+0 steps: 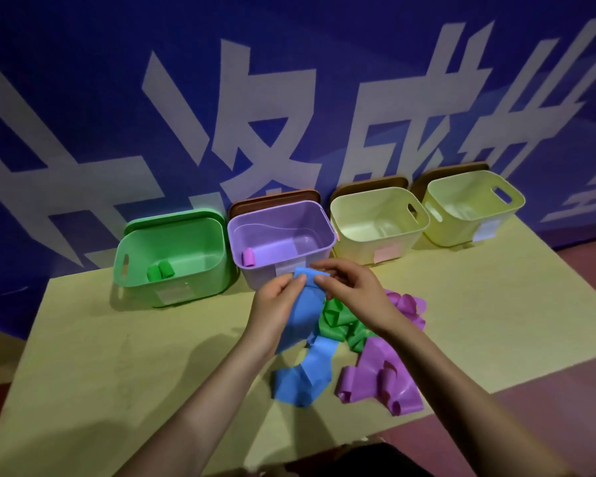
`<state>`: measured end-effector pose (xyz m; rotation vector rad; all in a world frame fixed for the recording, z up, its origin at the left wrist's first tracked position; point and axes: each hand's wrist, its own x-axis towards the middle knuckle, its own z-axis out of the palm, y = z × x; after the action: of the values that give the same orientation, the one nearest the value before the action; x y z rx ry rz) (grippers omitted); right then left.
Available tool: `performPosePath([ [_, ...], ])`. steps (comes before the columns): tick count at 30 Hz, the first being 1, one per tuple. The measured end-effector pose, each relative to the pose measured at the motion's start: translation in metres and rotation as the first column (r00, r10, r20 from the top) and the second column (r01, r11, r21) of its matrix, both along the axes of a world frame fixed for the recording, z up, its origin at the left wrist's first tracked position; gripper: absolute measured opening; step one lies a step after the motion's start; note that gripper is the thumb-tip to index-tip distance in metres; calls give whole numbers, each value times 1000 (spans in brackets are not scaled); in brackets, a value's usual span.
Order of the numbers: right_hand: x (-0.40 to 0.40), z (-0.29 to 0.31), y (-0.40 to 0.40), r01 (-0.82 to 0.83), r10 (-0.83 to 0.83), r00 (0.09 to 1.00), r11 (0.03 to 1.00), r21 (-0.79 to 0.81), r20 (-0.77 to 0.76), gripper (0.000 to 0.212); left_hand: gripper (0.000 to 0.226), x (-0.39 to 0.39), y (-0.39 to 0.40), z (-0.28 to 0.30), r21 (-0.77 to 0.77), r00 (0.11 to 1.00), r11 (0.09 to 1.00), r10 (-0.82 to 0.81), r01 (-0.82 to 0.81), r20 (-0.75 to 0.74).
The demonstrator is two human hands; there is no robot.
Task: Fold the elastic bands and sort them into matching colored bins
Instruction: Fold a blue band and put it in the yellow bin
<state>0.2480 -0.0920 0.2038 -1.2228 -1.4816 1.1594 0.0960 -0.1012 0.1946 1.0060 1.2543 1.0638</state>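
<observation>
Left hand (279,297) and right hand (350,287) raised together, fingertips pinching.

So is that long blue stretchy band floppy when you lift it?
Probably very floppy: the long blue elastic band droops from both hands, left hand and right hand, and crumples on the yellow table. It looks thin, so likely light.

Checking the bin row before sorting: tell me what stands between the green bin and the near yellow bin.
In the head view, the purple bin stands between the green bin and the yellow bin, with one rolled purple band inside.
</observation>
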Motion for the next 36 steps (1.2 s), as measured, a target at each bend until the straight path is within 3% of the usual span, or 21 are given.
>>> performPosePath([
  [6, 37, 3, 20, 31, -32, 999, 999, 29, 36, 5, 31, 39, 18, 5, 108, 986, 993, -30, 48, -163],
  [9, 61, 9, 27, 4, -5, 1000, 1000, 16, 19, 10, 22, 67, 28, 9, 102, 988, 994, -31, 47, -150],
  [15, 123, 15, 28, 2, -4, 999, 998, 58, 37, 15, 32, 131, 31, 7, 265, 981, 963, 15, 37, -192],
  [17, 141, 15, 27, 28, -32, 999, 996, 84, 42, 13, 44, 152, 32, 3, 300, 983, 954, 40, 15, -177],
  [19, 158, 13, 26, 68, -71, 997, 995, 68, 32, 17, 44, 174, 32, 4, 278, 991, 961, 44, -7, -127],
  [22, 183, 11, 26, 131, -131, 991, 991, 11, -7, 20, 20, 202, 38, 4, 160, 999, 987, 2, 4, -36],
  [28, 228, 8, 24, 184, -184, 983, 983, 5, -19, 10, 20, 240, 41, 6, -24, 985, 995, -91, 96, 148],
  [34, 257, 5, 26, 170, -171, 985, 983, 64, 16, 11, 18, 262, 41, 3, -50, 990, 994, -90, 96, 109],
  [36, 262, 5, 26, 96, -114, 988, 983, 156, 107, 16, 19, 264, 43, 4, -46, 994, 997, -55, 59, 90],
])
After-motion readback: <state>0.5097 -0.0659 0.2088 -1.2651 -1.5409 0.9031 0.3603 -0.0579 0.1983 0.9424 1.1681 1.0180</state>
